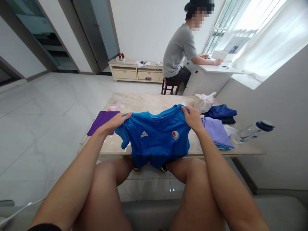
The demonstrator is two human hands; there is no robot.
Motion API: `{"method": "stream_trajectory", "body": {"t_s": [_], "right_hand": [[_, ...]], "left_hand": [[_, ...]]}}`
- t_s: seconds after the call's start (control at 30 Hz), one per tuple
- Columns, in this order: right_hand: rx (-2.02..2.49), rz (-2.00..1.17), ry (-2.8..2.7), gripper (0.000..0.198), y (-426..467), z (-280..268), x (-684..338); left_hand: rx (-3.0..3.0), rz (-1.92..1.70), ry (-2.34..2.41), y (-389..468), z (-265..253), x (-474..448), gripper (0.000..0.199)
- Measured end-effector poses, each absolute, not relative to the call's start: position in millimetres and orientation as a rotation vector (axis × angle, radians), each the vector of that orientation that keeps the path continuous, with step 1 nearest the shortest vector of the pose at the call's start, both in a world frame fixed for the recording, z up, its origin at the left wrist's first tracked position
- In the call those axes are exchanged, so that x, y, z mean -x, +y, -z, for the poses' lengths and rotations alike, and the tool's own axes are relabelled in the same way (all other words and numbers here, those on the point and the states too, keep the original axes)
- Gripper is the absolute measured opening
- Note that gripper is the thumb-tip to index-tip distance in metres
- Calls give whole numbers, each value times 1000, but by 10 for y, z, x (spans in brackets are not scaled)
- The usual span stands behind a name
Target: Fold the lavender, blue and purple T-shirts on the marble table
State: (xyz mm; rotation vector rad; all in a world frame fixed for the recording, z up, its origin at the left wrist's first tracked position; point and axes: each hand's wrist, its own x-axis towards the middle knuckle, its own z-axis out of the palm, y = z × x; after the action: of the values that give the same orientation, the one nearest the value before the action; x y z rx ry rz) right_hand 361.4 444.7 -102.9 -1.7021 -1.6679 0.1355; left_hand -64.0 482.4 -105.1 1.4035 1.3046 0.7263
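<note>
The left hand and right hand, well apart, each pinch a shoulder of the blue shirt, spreading it flat so it hangs over the near edge of the desk, between a purple cloth and folded clothes.

Both forearms are stretched forward over the bare knees — left hand and right hand raised, fingers closed.
</note>
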Motion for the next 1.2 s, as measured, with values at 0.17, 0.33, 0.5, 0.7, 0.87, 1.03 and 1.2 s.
{"method": "stream_trajectory", "body": {"t_s": [0.17, 0.33, 0.5, 0.7, 0.87, 1.03, 1.2], "right_hand": [[1645, -269, -1726, 62, 4444, 1083, -3738], [1464, -404, -1592, 70, 4347, 977, -3705], [1542, -760, -1834, 38, 4253, 983, -3631], [1441, -421, -1711, 22, 4325, 1059, -3839], [1414, -405, -1782, 23, 4342, 1096, -3774], [1354, -454, -1849, 21, 4333, 1072, -3603], [1418, -343, -1792, 29, 4292, 1011, -3515]], "left_hand": [[-1548, -747, 1277, 4858, 1034, 718, 72], [-1625, -1194, 1339, 4982, 1076, 730, 77], [-1797, -1313, 1422, 5030, 1112, 772, 57], [-1647, -1427, 1403, 5022, 1070, 882, 46], [-1841, -916, 1308, 4971, 1393, 573, 59], [-2076, -261, 1194, 4790, 1909, -53, 90], [-2254, -197, 1131, 4613, 2153, -500, 109]]}}
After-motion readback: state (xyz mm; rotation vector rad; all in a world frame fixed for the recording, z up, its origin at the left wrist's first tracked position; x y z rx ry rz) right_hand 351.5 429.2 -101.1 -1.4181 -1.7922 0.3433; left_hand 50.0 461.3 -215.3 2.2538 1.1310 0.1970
